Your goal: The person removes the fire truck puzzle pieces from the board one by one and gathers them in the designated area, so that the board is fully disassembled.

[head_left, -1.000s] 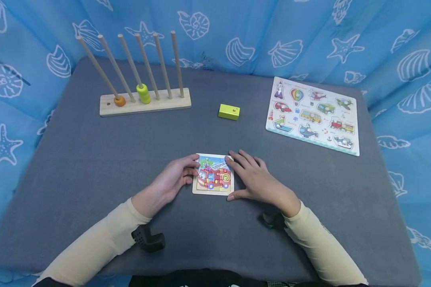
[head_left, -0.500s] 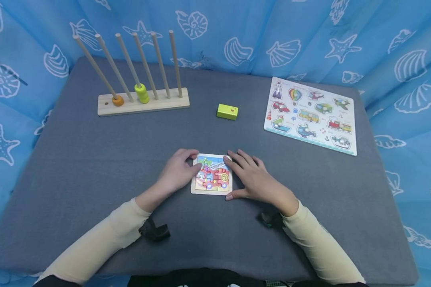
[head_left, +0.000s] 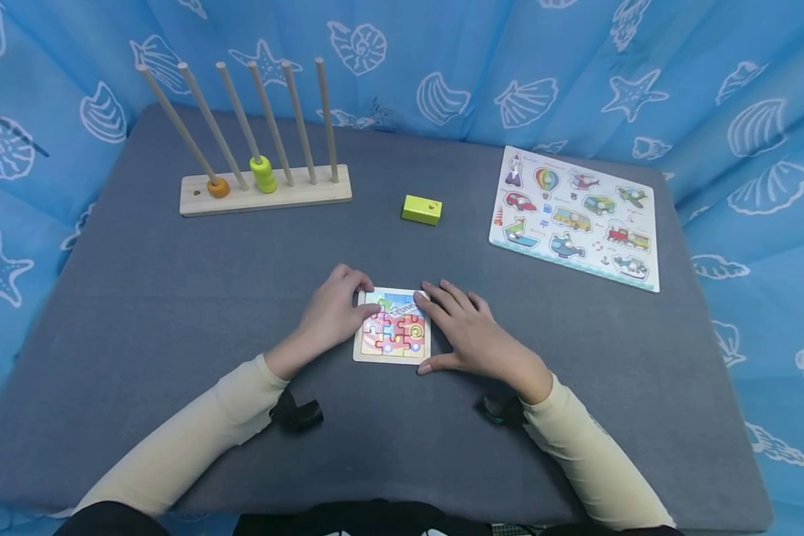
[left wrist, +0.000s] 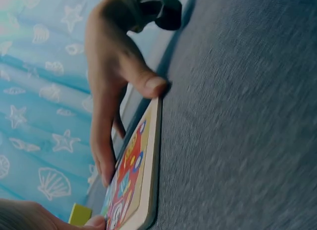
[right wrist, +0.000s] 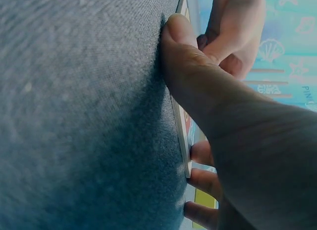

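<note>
A small square jigsaw puzzle (head_left: 397, 344) with a red fire engine picture lies flat on the table, its pieces set in a pale wooden frame. At its upper left corner my left hand (head_left: 331, 311) grips it, forefinger by the far edge and thumb over the picture. My right hand (head_left: 479, 339) holds the right side, with the thumb at the near corner and the fingers at the far one. In the left wrist view, the right thumb (left wrist: 154, 85) touches the frame's corner. The right wrist view hides most of the puzzle behind the right hand.
Farther left stands a wooden peg rack (head_left: 301, 195) with tall rods, an orange bead (head_left: 218, 187) and green beads (head_left: 263, 175). A yellow-green block (head_left: 422, 210) lies beyond the puzzle. At the back right rests a vehicle picture board (head_left: 576, 216). A blue curtain (head_left: 469, 45) hangs behind the table.
My left hand has moved up and right along the puzzle's left side, bringing its thumb from beside the frame onto the picture. The right hand keeps its place.
</note>
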Tool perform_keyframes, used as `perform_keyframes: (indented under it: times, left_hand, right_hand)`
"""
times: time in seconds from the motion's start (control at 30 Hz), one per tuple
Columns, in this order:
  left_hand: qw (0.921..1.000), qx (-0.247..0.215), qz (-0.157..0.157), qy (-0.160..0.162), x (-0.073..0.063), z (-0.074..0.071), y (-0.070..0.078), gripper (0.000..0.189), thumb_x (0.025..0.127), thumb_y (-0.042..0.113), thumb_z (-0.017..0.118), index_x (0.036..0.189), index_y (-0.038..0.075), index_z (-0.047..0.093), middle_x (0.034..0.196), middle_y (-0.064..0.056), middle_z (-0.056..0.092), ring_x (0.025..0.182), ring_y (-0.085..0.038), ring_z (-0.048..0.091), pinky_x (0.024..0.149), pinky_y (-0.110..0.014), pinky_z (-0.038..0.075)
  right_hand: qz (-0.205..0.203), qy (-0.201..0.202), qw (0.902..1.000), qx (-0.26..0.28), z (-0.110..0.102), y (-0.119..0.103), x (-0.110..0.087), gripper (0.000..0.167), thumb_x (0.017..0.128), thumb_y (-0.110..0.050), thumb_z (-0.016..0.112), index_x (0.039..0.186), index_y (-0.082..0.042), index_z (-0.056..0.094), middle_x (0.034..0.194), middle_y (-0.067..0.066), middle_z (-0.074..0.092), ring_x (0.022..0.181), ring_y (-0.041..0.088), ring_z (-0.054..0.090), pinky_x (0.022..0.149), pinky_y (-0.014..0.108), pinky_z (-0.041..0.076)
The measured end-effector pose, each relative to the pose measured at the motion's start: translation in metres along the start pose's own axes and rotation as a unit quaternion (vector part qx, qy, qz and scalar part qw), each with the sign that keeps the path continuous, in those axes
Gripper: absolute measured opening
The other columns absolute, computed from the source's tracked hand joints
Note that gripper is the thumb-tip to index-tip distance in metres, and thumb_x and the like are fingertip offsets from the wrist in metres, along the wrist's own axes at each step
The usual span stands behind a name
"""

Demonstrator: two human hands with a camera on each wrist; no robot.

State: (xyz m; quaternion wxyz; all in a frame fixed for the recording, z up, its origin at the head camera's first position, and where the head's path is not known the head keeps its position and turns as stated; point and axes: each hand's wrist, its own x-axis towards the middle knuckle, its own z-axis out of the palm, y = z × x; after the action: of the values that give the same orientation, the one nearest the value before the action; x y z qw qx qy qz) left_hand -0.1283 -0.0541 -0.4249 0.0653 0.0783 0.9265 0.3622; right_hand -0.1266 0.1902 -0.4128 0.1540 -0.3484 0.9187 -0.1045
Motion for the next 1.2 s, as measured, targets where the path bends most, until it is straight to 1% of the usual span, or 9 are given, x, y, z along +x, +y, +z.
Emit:
perform_keyframes:
  times: [0.1,0.2,0.43,0.57,0.67,0.8,0.9,1.07,1.2]
  left_hand:
    - [0.9999,-0.006,-0.007,-0.010,0.005,-0.001,-0.004,0.023,0.083,0.021,0.076,0.098,0.008,0.064,0.097,-0.007,0.051,0.083,-0.021,0.049,0.073,-0.035,0.040]
    - [0.9997,-0.014,-0.012,-0.018,0.007,-0.003,-0.007,0.022,0.082,0.021,0.077,0.095,0.009,0.064,0.095,-0.006,0.051,0.083,-0.021,0.048,0.073,-0.034,0.038]
    - [0.9995,-0.011,-0.003,-0.029,0.009,-0.006,-0.006,0.021,0.080,0.021,0.079,0.091,0.010,0.064,0.089,-0.005,0.055,0.079,-0.020,0.049,0.071,-0.033,0.038]
    - [0.9991,-0.002,0.003,-0.042,0.011,-0.008,-0.006,0.022,0.080,0.021,0.079,0.091,0.010,0.063,0.085,-0.004,0.056,0.075,-0.019,0.049,0.068,-0.031,0.036]
    - [0.9984,0.002,0.008,-0.057,0.011,-0.009,-0.007,0.022,0.081,0.022,0.078,0.092,0.011,0.063,0.086,-0.004,0.055,0.075,-0.018,0.048,0.068,-0.031,0.036]
    - [0.9973,0.003,0.006,-0.073,0.012,-0.010,-0.006,0.021,0.083,0.023,0.076,0.094,0.012,0.063,0.091,-0.003,0.054,0.078,-0.018,0.049,0.069,-0.032,0.037]
    - [0.9969,0.001,0.003,-0.079,0.013,-0.010,-0.005,0.017,0.087,0.023,0.071,0.096,0.012,0.063,0.093,-0.003,0.054,0.080,-0.018,0.050,0.070,-0.032,0.038]
    - [0.9973,-0.003,0.010,-0.073,0.015,-0.009,-0.006,0.011,0.092,0.021,0.064,0.095,0.011,0.064,0.091,-0.003,0.054,0.078,-0.018,0.049,0.068,-0.031,0.037]
    - [0.9978,-0.001,0.028,-0.061,0.015,-0.009,-0.008,0.011,0.091,0.021,0.066,0.095,0.011,0.065,0.089,-0.002,0.054,0.076,-0.018,0.049,0.067,-0.031,0.037]
  right_hand:
    - [-0.006,0.003,1.0000,-0.004,0.002,-0.001,0.001,0.105,0.073,-0.067,0.068,0.152,-0.013,0.025,0.158,0.010,0.022,0.145,0.035,0.016,0.104,0.065,0.023]
    - [-0.006,0.001,1.0000,-0.004,0.002,-0.002,0.002,0.105,0.073,-0.067,0.068,0.152,-0.014,0.024,0.158,0.010,0.021,0.145,0.035,0.016,0.104,0.065,0.022]
    - [0.000,-0.006,0.9999,-0.010,0.002,-0.005,0.002,0.107,0.073,-0.067,0.068,0.152,-0.012,0.023,0.158,0.011,0.020,0.145,0.035,0.015,0.104,0.064,0.024]
    - [0.004,-0.017,0.9998,-0.006,0.003,-0.006,0.002,0.107,0.073,-0.067,0.068,0.153,-0.015,0.021,0.160,0.009,0.015,0.146,0.034,0.013,0.106,0.064,0.022]
    - [-0.021,-0.020,0.9996,-0.006,0.002,-0.008,0.002,0.104,0.074,-0.066,0.068,0.154,-0.018,0.019,0.160,0.007,0.013,0.146,0.033,0.012,0.106,0.063,0.022]
    - [-0.059,-0.031,0.9978,0.002,0.003,-0.013,0.004,0.098,0.079,-0.066,0.063,0.154,-0.021,0.018,0.161,0.002,0.010,0.148,0.030,0.007,0.109,0.061,0.019]
    - [-0.063,-0.032,0.9975,0.000,0.006,-0.017,0.004,0.094,0.081,-0.067,0.059,0.154,-0.022,0.019,0.161,-0.001,0.011,0.148,0.028,0.006,0.111,0.059,0.016]
    - [-0.058,-0.017,0.9980,-0.020,0.005,-0.019,0.005,0.092,0.083,-0.064,0.059,0.154,-0.019,0.020,0.160,0.000,0.017,0.148,0.027,0.011,0.111,0.057,0.019]
    - [-0.056,-0.011,0.9978,-0.035,0.005,-0.020,0.007,0.091,0.084,-0.063,0.059,0.153,-0.018,0.021,0.159,0.001,0.020,0.147,0.027,0.012,0.110,0.056,0.021]
